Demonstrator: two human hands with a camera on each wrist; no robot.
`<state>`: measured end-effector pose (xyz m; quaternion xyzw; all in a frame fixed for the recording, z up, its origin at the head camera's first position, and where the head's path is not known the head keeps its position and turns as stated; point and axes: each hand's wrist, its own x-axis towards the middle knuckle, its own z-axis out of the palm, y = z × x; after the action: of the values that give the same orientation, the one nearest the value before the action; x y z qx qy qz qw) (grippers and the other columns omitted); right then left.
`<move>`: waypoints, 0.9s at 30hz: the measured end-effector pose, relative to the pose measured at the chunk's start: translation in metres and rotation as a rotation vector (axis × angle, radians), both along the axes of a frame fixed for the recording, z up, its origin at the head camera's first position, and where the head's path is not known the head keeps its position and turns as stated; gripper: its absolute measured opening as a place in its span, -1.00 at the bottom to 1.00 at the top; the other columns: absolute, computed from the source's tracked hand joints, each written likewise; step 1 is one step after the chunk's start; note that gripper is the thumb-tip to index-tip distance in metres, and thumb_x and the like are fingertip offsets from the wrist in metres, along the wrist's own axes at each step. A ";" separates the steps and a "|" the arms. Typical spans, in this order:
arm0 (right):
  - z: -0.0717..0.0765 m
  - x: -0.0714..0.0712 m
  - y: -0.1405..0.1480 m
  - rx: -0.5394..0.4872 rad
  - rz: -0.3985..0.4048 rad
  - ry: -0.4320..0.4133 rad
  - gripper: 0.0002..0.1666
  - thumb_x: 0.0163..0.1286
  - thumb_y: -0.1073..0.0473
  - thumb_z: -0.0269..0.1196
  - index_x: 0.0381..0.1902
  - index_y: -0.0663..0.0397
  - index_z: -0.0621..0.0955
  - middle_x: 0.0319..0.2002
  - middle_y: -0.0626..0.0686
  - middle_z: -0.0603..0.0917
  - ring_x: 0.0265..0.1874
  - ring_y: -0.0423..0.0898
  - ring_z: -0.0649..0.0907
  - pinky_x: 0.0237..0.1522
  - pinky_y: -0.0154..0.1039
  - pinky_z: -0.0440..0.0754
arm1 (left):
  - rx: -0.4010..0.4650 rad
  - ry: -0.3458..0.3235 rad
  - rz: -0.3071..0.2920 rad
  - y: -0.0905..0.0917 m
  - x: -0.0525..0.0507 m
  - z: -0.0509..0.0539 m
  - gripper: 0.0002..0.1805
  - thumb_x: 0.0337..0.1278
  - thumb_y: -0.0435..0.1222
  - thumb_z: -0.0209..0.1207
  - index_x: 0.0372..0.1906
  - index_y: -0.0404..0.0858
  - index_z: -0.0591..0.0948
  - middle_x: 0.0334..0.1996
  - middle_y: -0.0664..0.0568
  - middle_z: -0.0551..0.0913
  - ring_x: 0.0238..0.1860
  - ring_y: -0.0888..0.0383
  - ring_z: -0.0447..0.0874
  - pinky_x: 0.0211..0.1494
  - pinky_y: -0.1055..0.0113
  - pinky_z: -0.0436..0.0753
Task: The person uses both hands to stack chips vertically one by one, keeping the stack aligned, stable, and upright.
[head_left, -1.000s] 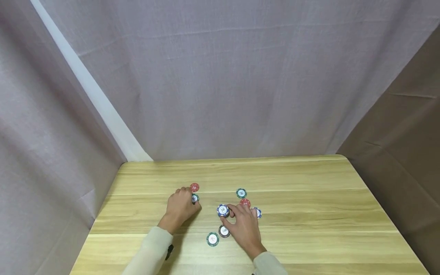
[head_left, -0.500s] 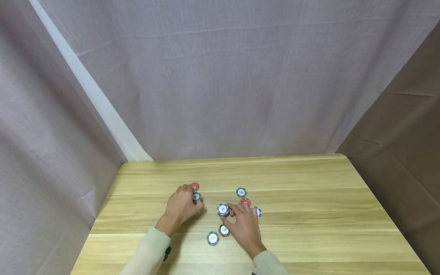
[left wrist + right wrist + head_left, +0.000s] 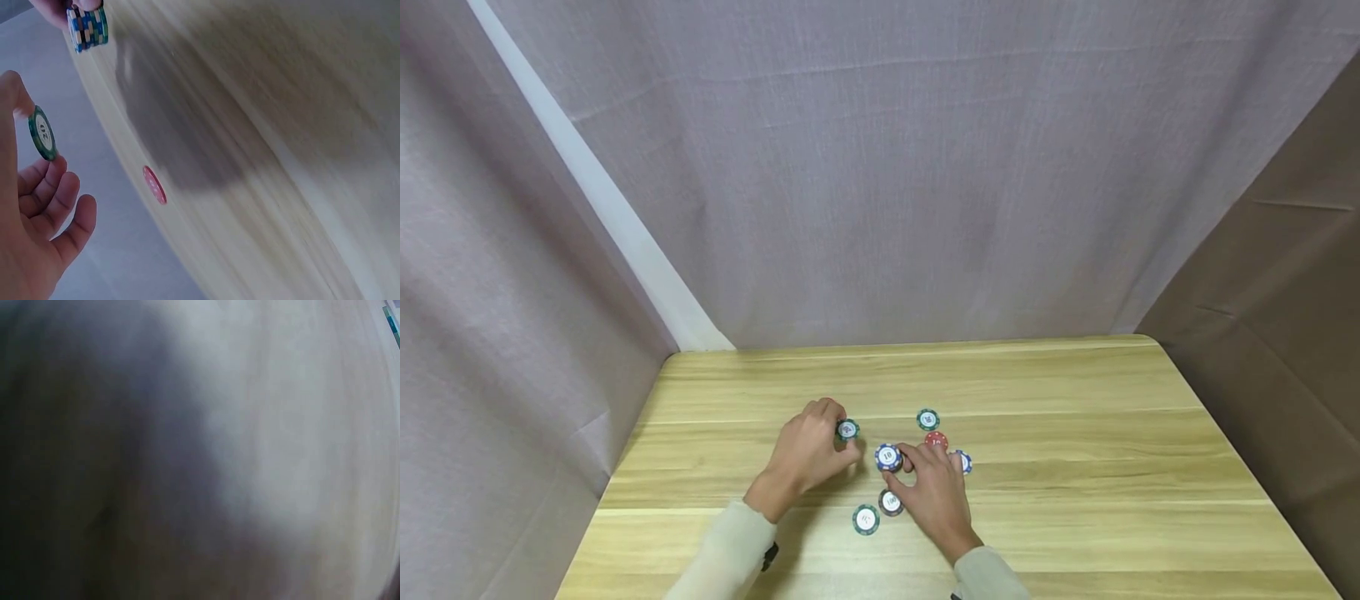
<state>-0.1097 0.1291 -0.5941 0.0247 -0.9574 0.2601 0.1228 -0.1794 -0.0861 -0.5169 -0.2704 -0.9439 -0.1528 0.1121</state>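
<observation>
A green poker chip [image 3: 847, 429] is pinched between the thumb and fingers of my left hand [image 3: 808, 443]. In the left wrist view this chip [image 3: 42, 133] is tilted on edge, raised off the table. To the right, my right hand [image 3: 931, 492] grips a short stack of poker chips [image 3: 887, 457], a blue one marked 10 on top. The stack's layered edges [image 3: 87, 28] show blue and green in the left wrist view. A red chip [image 3: 155, 185] lies flat on the table there; in the head view the left hand hides most of it.
Around the right hand lie a green chip [image 3: 928, 419], a red chip [image 3: 936, 441] and a partly covered blue chip [image 3: 962, 462]. Nearer are a dark chip marked 100 [image 3: 891, 502] and another green chip [image 3: 866, 519]. Curtains [image 3: 880, 208] enclose the wooden table [image 3: 1112, 467].
My left hand has lifted the green chip and carried it rightward, closer to the stack. It now covers the red chip behind it. The right hand has stayed on the stack.
</observation>
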 end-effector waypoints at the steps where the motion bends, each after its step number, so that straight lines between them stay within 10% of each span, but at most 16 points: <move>1: 0.000 0.000 0.000 0.002 0.001 -0.001 -0.40 0.23 -0.26 0.50 0.15 -0.17 0.73 -0.39 -0.32 0.50 -0.25 -0.23 0.43 -0.10 -0.18 0.22 | -0.010 0.017 -0.007 0.001 0.001 0.000 -0.64 0.01 -0.04 0.31 -0.18 -0.21 0.64 -0.23 0.06 0.63 -0.22 0.17 0.60 -0.24 0.31 0.72; 27: -0.003 0.000 0.001 0.034 0.011 0.038 -0.48 0.23 -0.23 0.50 0.06 -0.16 0.74 -0.40 -0.29 0.48 -0.27 -0.21 0.38 -0.15 -0.18 0.20 | -0.059 -0.108 -0.146 0.034 0.016 -0.016 -0.55 0.07 -0.04 0.34 0.00 -0.24 0.69 -0.06 0.04 0.72 -0.04 0.15 0.68 -0.02 0.31 0.75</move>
<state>-0.1099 0.1300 -0.5967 0.0369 -0.9591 0.2438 0.1391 -0.1636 -0.0516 -0.5327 -0.3332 -0.9304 -0.1470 0.0417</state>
